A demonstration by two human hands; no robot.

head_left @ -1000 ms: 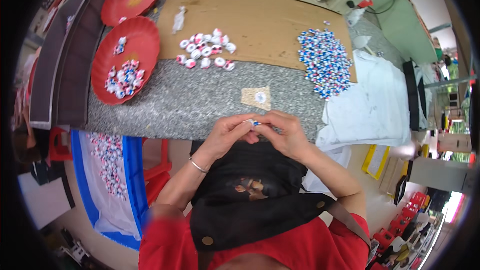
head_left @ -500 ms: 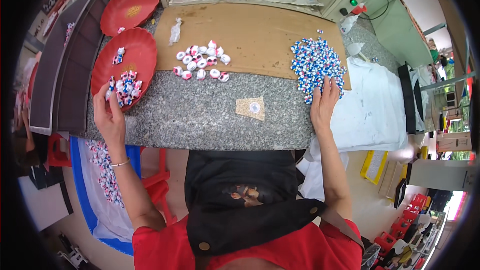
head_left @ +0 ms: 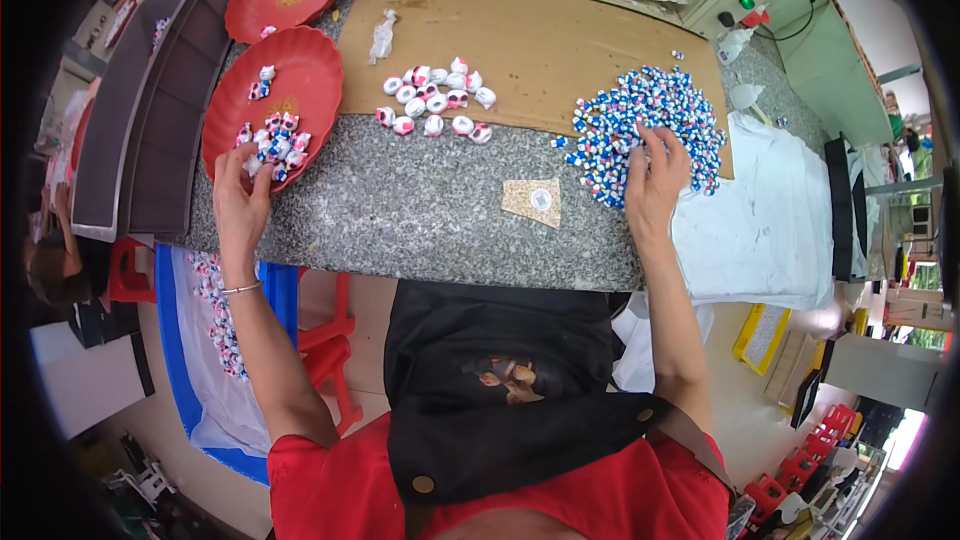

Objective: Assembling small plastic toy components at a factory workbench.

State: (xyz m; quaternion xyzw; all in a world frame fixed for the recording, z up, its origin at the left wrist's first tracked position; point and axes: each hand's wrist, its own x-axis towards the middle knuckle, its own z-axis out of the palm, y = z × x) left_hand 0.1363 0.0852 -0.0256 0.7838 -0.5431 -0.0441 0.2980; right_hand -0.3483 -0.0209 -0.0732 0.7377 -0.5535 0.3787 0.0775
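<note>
In the head view, we take the brown cardboard sheet (head_left: 540,40) lying on the speckled desk (head_left: 420,210) as our landmark. At its right end sits a heap of small blue-and-white pieces (head_left: 645,125), spilling over the sheet's near edge onto the desk. Our right hand (head_left: 655,180) rests on the near side of that heap, palm down; its fingers (head_left: 660,145) are loosely spread and laid on the pieces, pointing away from us into the pile. Whether a piece is already pinched beneath them we cannot tell. The heap lies directly ahead of these fingertips and a little to their right, so this hand is by far the nearer one to it.

Off the sheet's left end stands a red plate (head_left: 300,80) carrying a cluster of red, white and blue pieces (head_left: 272,140). Our left hand (head_left: 238,205) sits at the plate's near rim, fingers together and curled slightly up toward that cluster, touching or almost touching it; we cannot tell whether they hold anything. The cluster lies just beyond the fingertips.

On the sheet's middle lies a loose group of white-and-pink pieces (head_left: 435,100), well apart from both hands. Near the sheet's front edge, on the desk, lies a small tan card (head_left: 533,202) with a round white piece on it, between the hands but closer to the right one.
</note>
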